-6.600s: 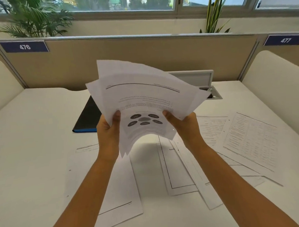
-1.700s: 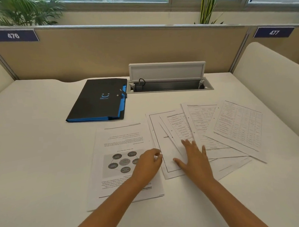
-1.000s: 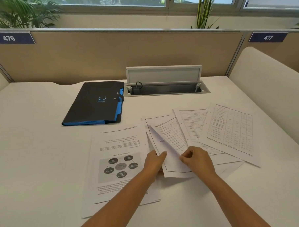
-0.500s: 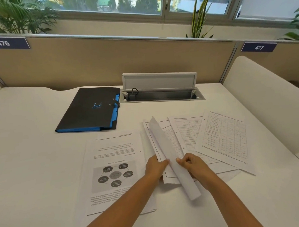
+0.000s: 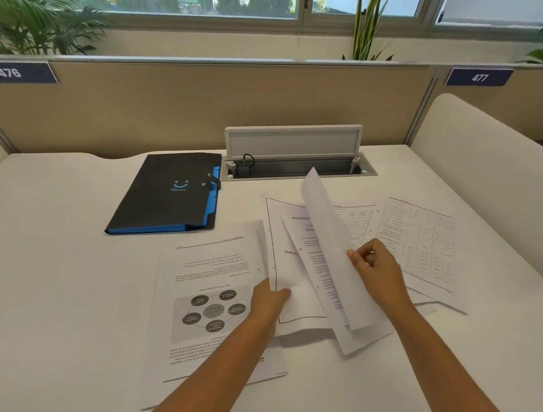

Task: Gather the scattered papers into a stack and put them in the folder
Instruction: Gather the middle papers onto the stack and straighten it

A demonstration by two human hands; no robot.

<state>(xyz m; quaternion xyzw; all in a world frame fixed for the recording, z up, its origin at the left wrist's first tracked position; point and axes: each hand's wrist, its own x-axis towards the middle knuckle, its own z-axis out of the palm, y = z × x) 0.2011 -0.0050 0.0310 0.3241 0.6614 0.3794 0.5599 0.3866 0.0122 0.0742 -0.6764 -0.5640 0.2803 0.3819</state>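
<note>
A stack of papers (image 5: 211, 280) with a round diagram on top lies on the white desk in front of me. To its right several loose sheets (image 5: 418, 243) overlap each other. My right hand (image 5: 375, 266) pinches one sheet (image 5: 327, 240) by its edge and holds it raised on its side. My left hand (image 5: 269, 302) grips the left edge of a bordered sheet (image 5: 288, 267) that lies flat. The black folder (image 5: 170, 191) with blue edges lies shut at the back left of the desk.
An open cable hatch (image 5: 296, 161) with a raised lid sits at the back of the desk (image 5: 49, 277). Beige partitions stand behind and a white side panel (image 5: 486, 171) on the right. Plants and windows lie beyond.
My right hand has lifted one loose sheet higher and turned it upright. My left hand has moved onto the edge of the bordered sheet. The view has shifted slightly.
</note>
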